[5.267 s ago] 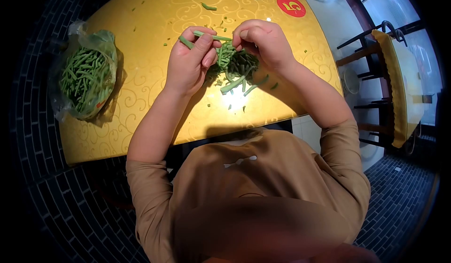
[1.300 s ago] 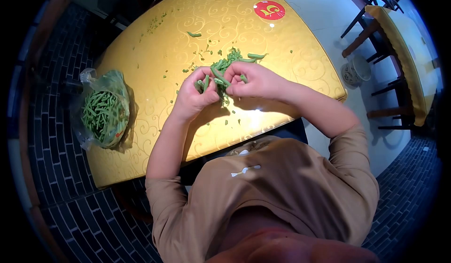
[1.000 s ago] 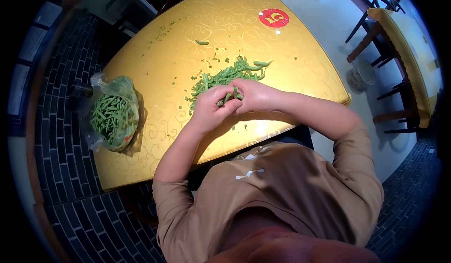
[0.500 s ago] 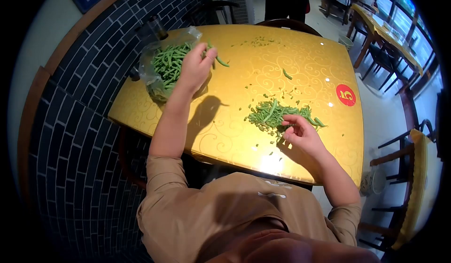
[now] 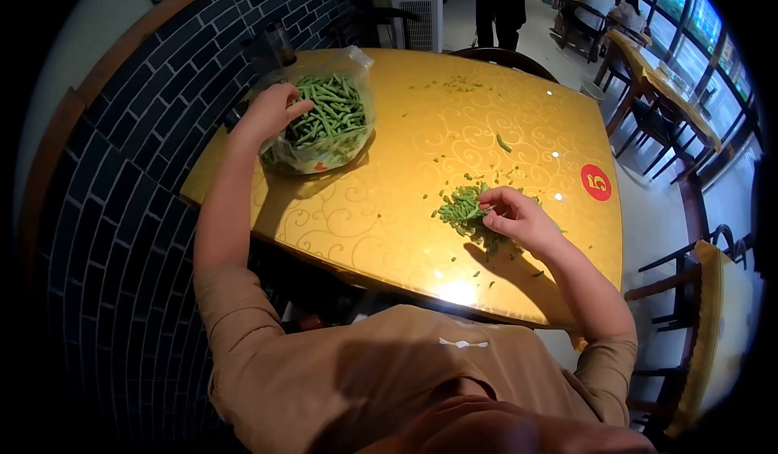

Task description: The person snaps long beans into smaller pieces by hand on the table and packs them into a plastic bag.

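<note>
My left hand [image 5: 274,112] is at the left side of a clear plastic bag [image 5: 344,156] full of long green beans [image 5: 328,113]. Its thumb and bent fingers are apart over the beans, and no bean shows between them; part of the fingers is hidden. On the table to the right lies a pile of short-cut green bean pieces [image 5: 460,209]. My right hand [image 5: 523,217] is at the right side of this pile, fingers curved and thumb apart, with the fingertips touching the pieces. It hides part of the pile.
The gold patterned table [image 5: 389,186] carries scattered bean bits [image 5: 458,83], a single bean [image 5: 503,143] and a red number disc [image 5: 596,182]. A dark brick wall [image 5: 121,186] borders the left. Beyond the table are a chair [image 5: 506,61] and a standing person [image 5: 500,4].
My left hand has moved left, from above the bag's right side to its left side; the bean near its fingers is gone from view. The bean pieces look more bunched beside my right hand.
</note>
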`<state>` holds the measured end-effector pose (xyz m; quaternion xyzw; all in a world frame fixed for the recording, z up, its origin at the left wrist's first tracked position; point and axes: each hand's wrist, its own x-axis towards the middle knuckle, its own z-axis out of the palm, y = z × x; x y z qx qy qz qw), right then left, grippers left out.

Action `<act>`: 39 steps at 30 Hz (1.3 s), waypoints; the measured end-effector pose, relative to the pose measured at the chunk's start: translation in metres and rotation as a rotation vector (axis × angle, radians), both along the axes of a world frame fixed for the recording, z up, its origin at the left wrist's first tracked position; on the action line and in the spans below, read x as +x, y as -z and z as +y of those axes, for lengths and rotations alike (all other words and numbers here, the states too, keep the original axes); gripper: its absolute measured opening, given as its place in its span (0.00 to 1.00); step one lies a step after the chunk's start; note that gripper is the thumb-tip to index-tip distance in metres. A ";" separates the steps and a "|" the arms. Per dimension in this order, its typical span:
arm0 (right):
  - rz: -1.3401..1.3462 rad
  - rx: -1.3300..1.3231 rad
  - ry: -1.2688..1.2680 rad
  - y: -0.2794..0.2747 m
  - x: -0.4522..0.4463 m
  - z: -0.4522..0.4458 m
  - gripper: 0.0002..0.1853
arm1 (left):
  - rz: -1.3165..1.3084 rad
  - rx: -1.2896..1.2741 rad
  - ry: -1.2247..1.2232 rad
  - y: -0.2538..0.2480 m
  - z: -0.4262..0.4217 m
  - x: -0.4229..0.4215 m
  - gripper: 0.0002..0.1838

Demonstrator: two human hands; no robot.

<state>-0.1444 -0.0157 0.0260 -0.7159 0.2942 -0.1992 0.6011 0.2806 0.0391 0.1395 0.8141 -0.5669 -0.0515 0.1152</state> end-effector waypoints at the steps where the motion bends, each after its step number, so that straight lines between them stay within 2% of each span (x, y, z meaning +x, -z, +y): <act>1: 0.004 -0.063 -0.020 -0.006 0.012 -0.008 0.19 | 0.150 0.078 0.021 -0.009 0.014 -0.003 0.30; 2: 0.023 -0.128 -0.025 -0.016 0.028 -0.013 0.22 | 0.299 0.156 0.040 -0.011 0.026 -0.002 0.31; 5: 0.123 -0.360 -0.045 -0.038 0.090 -0.042 0.31 | 0.562 0.094 0.211 0.007 0.060 0.031 0.32; 7: 0.072 -0.341 -0.015 -0.051 0.142 -0.060 0.38 | 0.149 -0.036 0.314 0.002 0.083 0.015 0.31; 8: 0.051 -0.419 -0.003 -0.056 0.168 -0.068 0.39 | -0.063 -0.100 0.359 -0.002 0.092 0.010 0.31; 9: 0.030 -0.498 0.012 -0.059 0.195 -0.076 0.40 | -0.201 -0.237 0.386 0.009 0.093 0.016 0.22; 11: 0.042 -0.654 0.171 -0.059 0.245 -0.091 0.35 | -0.274 -0.170 0.363 0.018 0.092 0.032 0.17; 12: 0.031 -0.609 0.167 -0.061 0.261 -0.095 0.30 | -0.309 -0.138 0.358 0.024 0.089 0.041 0.15; 13: 0.019 -0.563 0.164 -0.063 0.275 -0.098 0.26 | -0.330 -0.244 0.422 0.028 0.087 0.048 0.11; 14: 0.007 -0.515 0.161 -0.065 0.286 -0.101 0.22 | -0.277 -0.309 0.367 0.031 0.087 0.052 0.11; 16: -0.192 -0.291 0.134 -0.064 0.305 -0.108 0.16 | -0.165 -0.441 0.254 0.028 0.088 0.049 0.11; 17: -0.287 -0.174 0.116 -0.063 0.310 -0.113 0.15 | -0.197 -0.541 0.224 0.022 0.087 0.054 0.10; 19: -0.314 -0.076 0.114 -0.103 0.295 -0.102 0.14 | -0.254 -0.726 0.156 0.002 0.084 0.065 0.09; 20: -0.325 -0.023 0.112 -0.128 0.285 -0.094 0.14 | -0.142 -0.801 0.119 -0.017 0.083 0.064 0.06; 22: -0.431 -0.004 0.172 -0.171 0.275 -0.101 0.14 | -0.209 -0.942 0.087 -0.055 0.077 0.065 0.06; 23: -0.471 -0.084 0.176 -0.189 0.270 -0.097 0.14 | -0.201 -0.988 0.033 -0.075 0.075 0.066 0.07; 26: -0.592 -0.205 0.052 -0.213 0.267 -0.117 0.12 | 0.134 -1.090 0.020 -0.116 0.064 0.099 0.08; 27: -0.485 0.011 0.067 -0.231 0.287 -0.136 0.13 | 0.236 -1.118 0.011 -0.126 0.063 0.102 0.08; 28: -0.570 0.011 0.045 -0.239 0.275 -0.124 0.12 | 0.337 -1.144 0.003 -0.132 0.063 0.101 0.08; 30: -0.439 -0.311 -0.010 -0.232 0.245 -0.107 0.10 | 0.440 -1.081 -0.035 -0.129 0.058 0.087 0.09; 32: -0.378 -0.277 -0.040 -0.217 0.229 -0.077 0.08 | 0.549 -0.982 -0.058 -0.116 0.052 0.062 0.10; 34: -0.327 -0.283 -0.166 -0.204 0.225 -0.065 0.07 | 1.005 -0.905 0.180 -0.099 0.041 0.056 0.13; 36: -0.428 -0.250 -0.331 -0.197 0.224 -0.034 0.08 | 1.005 -0.713 0.257 -0.097 0.045 0.004 0.17; 37: -0.366 -0.420 -0.259 -0.203 0.219 -0.014 0.08 | 1.036 -0.600 0.346 -0.097 0.047 -0.022 0.19; 38: -0.474 -0.473 -0.240 -0.199 0.223 -0.008 0.08 | 1.062 -0.485 0.433 -0.097 0.049 -0.039 0.22; 39: -0.495 -0.782 -0.142 -0.199 0.222 -0.005 0.08 | 1.079 -0.308 0.590 -0.091 0.046 -0.040 0.27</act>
